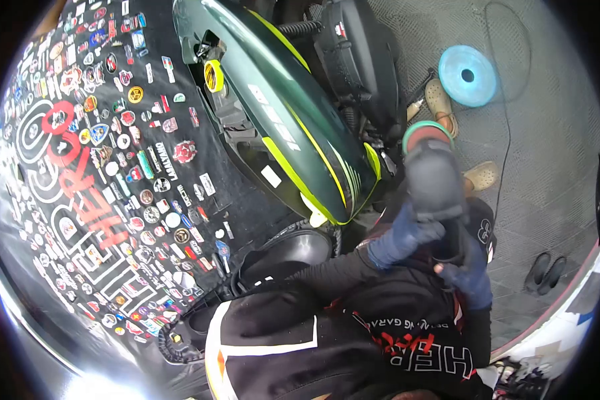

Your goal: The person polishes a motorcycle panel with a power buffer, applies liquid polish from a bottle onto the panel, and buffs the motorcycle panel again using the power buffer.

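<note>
A dark polisher (437,180) with a round pad (428,135), green at the rim and reddish inside, is held over my lap, pad end pointing away from me. My left hand (410,237), in dark blue, wraps around the side of its body, near the middle. Lower down, my right hand (465,272) is closed around the handle end, its bare thumb tip showing. Motion blurs the tool and both hands somewhat. Left of the polisher lies a dark green motorcycle body panel (293,127) with yellow-green edges; the pad is apart from it.
A black mat (187,180) covered in stickers lies at left. A roll of yellow tape (213,77) sits by the panel. Black plastic parts (287,257) are near my left arm. On the grey floor are a blue disc (468,76), clogs (481,176), a cable (509,133) and black slippers (545,272).
</note>
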Available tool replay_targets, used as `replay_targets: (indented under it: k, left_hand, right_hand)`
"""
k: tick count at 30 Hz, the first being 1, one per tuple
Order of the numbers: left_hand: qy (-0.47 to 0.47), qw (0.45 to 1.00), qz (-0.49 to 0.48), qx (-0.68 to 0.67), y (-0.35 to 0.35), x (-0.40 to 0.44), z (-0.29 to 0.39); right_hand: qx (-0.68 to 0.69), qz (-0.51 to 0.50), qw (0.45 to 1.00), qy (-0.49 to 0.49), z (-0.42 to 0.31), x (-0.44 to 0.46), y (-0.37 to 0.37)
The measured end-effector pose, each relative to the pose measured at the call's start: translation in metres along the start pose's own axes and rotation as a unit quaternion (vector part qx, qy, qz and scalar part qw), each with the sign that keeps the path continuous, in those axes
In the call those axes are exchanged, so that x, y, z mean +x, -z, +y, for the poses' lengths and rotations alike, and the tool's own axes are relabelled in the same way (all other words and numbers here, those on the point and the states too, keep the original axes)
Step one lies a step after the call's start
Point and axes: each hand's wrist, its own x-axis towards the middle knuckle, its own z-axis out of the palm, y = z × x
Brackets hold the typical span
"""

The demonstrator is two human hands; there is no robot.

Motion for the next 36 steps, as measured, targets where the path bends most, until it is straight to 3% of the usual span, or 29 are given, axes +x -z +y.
replay_targets:
  k: [2,4,6,8,11,13,18,20,21,24,25,26,28,30,32,36]
  left_hand:
    - [0.005,0.996,0.078,-0.05,0.028,0.006,0.009]
    - [-0.048,0.987,0.138,-0.073,0.038,0.016,0.043]
    - [-0.113,0.976,0.165,-0.084,0.059,0.021,0.072]
    - [-0.146,0.96,0.213,-0.112,0.077,0.023,0.097]
    - [-0.172,0.946,0.23,-0.148,0.104,0.026,0.136]
    - [-0.192,0.959,0.175,-0.116,0.12,0.032,0.163]
    - [-0.209,0.951,0.116,-0.195,0.147,0.054,0.222]
    - [-0.187,0.969,0.064,-0.145,0.17,0.061,0.243]
    - [-0.323,0.898,0.056,-0.294,0.148,0.079,0.241]
    - [-0.367,0.869,0.074,-0.323,0.163,0.088,0.279]
    - [-0.388,0.854,0.081,-0.337,0.17,0.091,0.291]
    - [-0.383,0.857,0.078,-0.337,0.177,0.094,0.302]
    - [-0.33,0.897,0.02,-0.293,0.189,0.102,0.322]
    - [-0.3,0.915,-0.008,-0.268,0.188,0.1,0.321]
    - [-0.309,0.907,0.015,-0.285,0.181,0.096,0.309]
    - [-0.316,0.875,0.074,-0.358,0.13,0.077,0.247]
  right_hand:
    - [-0.021,-0.019,0.997,0.071,-0.002,0.04,-0.011]
    - [-0.072,-0.055,0.994,0.063,-0.031,0.079,-0.023]
    - [-0.116,-0.091,0.988,0.056,-0.054,0.12,-0.042]
    - [-0.158,-0.133,0.972,0.112,-0.072,0.155,-0.061]
    - [-0.186,-0.119,0.964,0.146,-0.089,0.185,-0.091]
    - [-0.309,-0.1,0.934,0.15,-0.127,0.196,-0.111]
    - [-0.317,-0.07,0.919,0.222,-0.174,0.229,-0.14]
    - [-0.231,-0.105,0.961,0.106,-0.196,0.239,-0.151]
    - [-0.23,-0.105,0.962,0.103,-0.207,0.245,-0.157]
    - [-0.253,-0.106,0.95,0.152,-0.225,0.269,-0.175]
    - [-0.211,-0.096,0.948,0.22,-0.221,0.278,-0.183]
    - [-0.169,-0.083,0.94,0.286,-0.22,0.284,-0.19]
    - [-0.175,-0.089,0.938,0.287,-0.242,0.296,-0.195]
    - [-0.18,-0.1,0.936,0.286,-0.247,0.291,-0.194]
    - [-0.174,-0.122,0.966,0.148,-0.24,0.281,-0.186]
    - [-0.158,-0.132,0.965,0.16,-0.188,0.244,-0.152]
